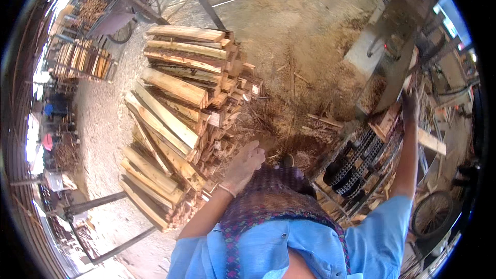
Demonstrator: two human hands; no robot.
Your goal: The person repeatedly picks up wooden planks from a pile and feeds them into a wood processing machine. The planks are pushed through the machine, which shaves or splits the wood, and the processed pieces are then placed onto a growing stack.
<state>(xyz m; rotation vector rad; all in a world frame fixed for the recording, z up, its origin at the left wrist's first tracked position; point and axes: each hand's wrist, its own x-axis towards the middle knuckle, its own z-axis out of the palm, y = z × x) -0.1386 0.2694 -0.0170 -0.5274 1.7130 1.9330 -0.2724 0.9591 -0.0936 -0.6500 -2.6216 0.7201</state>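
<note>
My left hand (pixel 244 166) hangs in front of my waist, to the right of a tall stack of split wood (pixel 178 87). Its fingers are loosely stretched and hold nothing. My right arm reaches far out to the right, to a machine with a metal table (pixel 388 46). There my right hand (pixel 411 106) is against or right beside a piece of wood (pixel 385 123). Its fingers are too small and dark to make out, so a grip cannot be seen. Chains (pixel 356 160) run along the machine's near side, below that wood.
Sawdust and wood scraps cover the floor (pixel 305 31). Metal bars (pixel 201 0) frame the stack at its far and near ends. A plank (pixel 432 141) juts out beyond my right arm, near a spoked wheel (pixel 433 214). More bundled wood (pixel 81 59) stands at the far left.
</note>
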